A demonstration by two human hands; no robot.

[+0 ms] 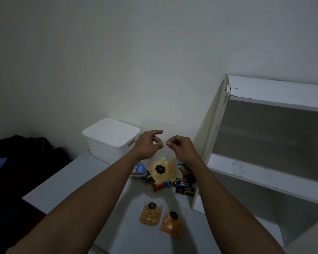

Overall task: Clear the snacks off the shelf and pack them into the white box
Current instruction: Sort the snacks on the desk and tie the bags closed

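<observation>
Over the middle of the grey table point(66, 180), a clear bag of pale yellow chips point(162, 169) is being held up by its top edge, pinched between both hands. The left hand point(148, 143) is being kept narrow, thumb and forefinger closed on the left corner of the plastic with the other fingers fanned out above. The right hand point(180, 146) is being curled tight, fingertips pinched on the right corner. A round black sticker is being shown on the front of the bag, text too small to read tbh.

Behind the left hand, the white box point(106, 138) is sitting with its lid on, near the wall, just beside the bag being lifted. Under the hanging bag, a pile of small snack packets point(180, 184) is lying on the table, dark wrappers mixed with orange and blue ones, and a blue-lidded container point(139, 170) is being partly hidden by the left forearm, probably plastic but the light is pretty dim.

Closer to the camera, two more clear bags are lying flat and just beside each other: a bag of yellow puffs point(151, 215) on the left, a bag of orange snacks point(172, 226) on the right. The white shelf unit point(264, 173) is standing at the right. A black bag point(31, 149) is lying far left.
</observation>
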